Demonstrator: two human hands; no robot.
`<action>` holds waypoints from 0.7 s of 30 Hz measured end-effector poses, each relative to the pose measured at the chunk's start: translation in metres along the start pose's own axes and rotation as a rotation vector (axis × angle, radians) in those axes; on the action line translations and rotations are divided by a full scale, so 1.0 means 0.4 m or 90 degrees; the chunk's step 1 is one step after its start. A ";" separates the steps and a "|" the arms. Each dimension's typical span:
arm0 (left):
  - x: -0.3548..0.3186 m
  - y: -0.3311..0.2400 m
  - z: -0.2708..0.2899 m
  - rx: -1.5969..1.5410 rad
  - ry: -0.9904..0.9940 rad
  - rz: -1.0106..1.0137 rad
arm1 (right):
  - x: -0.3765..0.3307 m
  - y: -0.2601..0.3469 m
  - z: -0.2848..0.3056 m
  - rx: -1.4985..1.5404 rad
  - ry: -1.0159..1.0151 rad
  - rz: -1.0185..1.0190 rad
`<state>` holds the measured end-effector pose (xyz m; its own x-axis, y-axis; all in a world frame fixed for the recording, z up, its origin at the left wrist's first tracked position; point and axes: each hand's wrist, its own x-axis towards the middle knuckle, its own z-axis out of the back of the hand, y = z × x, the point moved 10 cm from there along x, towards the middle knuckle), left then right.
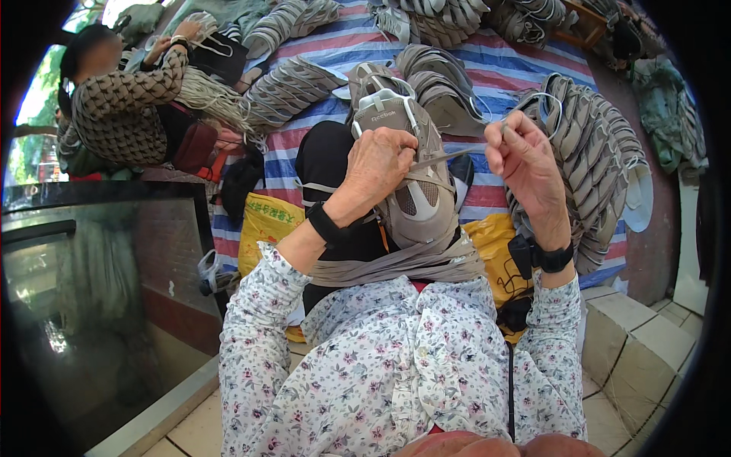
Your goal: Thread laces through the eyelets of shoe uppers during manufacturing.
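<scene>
The fingers of my left hand [381, 164] are curled in and clamped on a flat grey lace [442, 159], the knuckles resting over the shoe; the thumb and forefinger of my right hand [529, 148] are pinched together at the lace's far end, so that it runs straight between my two hands. The taupe sneaker upper [438, 211] sits over my lap in the middle, its rounded toe near me and its tongue on the far side. It has brown mesh at the toe, smooth taupe panels and white trim around the eyelets. Pale lettering marks its tongue, and the yellow bag [266, 221] to its left has printed characters. A grey band of strips [396, 268] lies across my lap on the near side, and stacked uppers [590, 145] fan out to the right
</scene>
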<state>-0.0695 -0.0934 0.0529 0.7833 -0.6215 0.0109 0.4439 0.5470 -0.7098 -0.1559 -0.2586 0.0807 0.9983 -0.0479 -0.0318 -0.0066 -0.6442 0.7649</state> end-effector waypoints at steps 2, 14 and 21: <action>0.003 -0.021 -0.004 0.080 0.012 -0.011 | -0.013 -0.030 0.031 -0.061 -0.040 -0.026; 0.029 -0.072 -0.039 0.052 0.073 -0.169 | 0.023 -0.289 0.077 -0.245 -0.105 -0.075; 0.032 -0.059 -0.050 0.071 0.098 -0.190 | 0.007 -0.285 0.083 -0.229 -0.144 -0.072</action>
<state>-0.0786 -0.1255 0.0554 0.5414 -0.8355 0.0937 0.6946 0.3818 -0.6097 -0.1541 -0.2105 -0.0278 0.9536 -0.1845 -0.2381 0.1627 -0.3499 0.9226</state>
